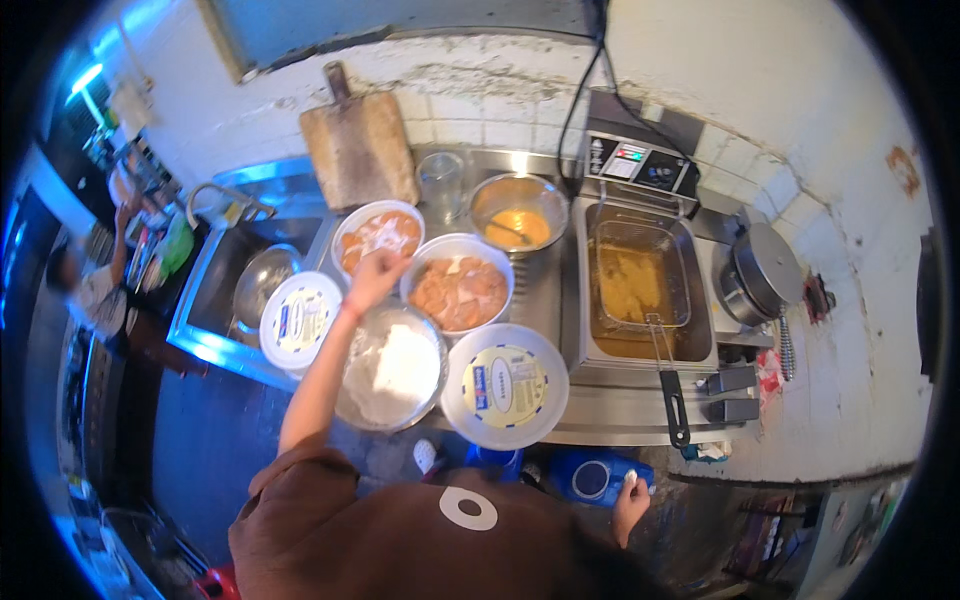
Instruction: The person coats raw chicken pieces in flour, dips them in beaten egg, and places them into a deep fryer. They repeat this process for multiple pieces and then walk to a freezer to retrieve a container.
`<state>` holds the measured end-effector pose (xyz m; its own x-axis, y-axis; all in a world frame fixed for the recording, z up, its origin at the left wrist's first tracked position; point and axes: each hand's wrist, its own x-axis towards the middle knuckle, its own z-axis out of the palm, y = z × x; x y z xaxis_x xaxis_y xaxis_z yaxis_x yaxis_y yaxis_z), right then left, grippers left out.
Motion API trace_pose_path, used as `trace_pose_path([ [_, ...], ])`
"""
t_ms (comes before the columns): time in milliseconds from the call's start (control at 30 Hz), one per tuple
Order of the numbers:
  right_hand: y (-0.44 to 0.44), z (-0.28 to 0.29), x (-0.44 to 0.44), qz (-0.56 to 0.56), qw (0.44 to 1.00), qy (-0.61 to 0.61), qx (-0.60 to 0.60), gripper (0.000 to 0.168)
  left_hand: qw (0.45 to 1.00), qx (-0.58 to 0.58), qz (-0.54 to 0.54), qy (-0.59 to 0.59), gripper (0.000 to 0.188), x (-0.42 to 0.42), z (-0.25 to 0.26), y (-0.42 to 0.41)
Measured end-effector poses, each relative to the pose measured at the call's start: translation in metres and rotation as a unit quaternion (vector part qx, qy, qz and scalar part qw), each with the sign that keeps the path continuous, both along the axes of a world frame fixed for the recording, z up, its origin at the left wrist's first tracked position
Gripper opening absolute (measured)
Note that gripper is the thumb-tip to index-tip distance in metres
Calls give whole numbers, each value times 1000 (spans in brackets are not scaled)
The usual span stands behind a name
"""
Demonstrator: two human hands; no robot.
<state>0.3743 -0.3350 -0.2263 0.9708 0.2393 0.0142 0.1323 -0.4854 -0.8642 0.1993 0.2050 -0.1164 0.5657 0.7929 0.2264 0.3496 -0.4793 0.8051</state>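
Observation:
My left hand (379, 276) is over the rims of two white tubs, fingers bent together; whether it holds anything is hidden. Raw meat pieces fill the near tub (459, 282), and the far tub (381, 234) holds meat with a whitish layer. Below my left wrist is a metal bowl of white flour-like powder (405, 360). My right hand (631, 501) hangs low at the right, past the counter's front edge, its fingers closed around something small and whitish. A metal bowl of yellow-orange liquid (519, 225) has a utensil in it. Food lies in the fryer basket (634, 277), in brown oil.
Two round tub lids (504, 386) (300, 319) lie at the counter's front. The fryer basket's black handle (675, 409) sticks out over the edge. A sink (217, 300) with a bowl is left; a wooden cutting board (360, 154) leans behind. Another person (101, 304) stands far left.

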Motion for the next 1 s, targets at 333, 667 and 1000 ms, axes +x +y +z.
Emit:
trace_pose_path([
  [333,74,11,25,142,990,-16,8,32,809,-511,226,-183,45,-173,-15,-158],
  [667,69,5,10,170,985,0,15,31,713,-520,115,-456,60,-143,100,-157],
  [1000,10,11,-10,54,996,-65,-37,27,659,-556,-9,-507,39,98,27,1],
])
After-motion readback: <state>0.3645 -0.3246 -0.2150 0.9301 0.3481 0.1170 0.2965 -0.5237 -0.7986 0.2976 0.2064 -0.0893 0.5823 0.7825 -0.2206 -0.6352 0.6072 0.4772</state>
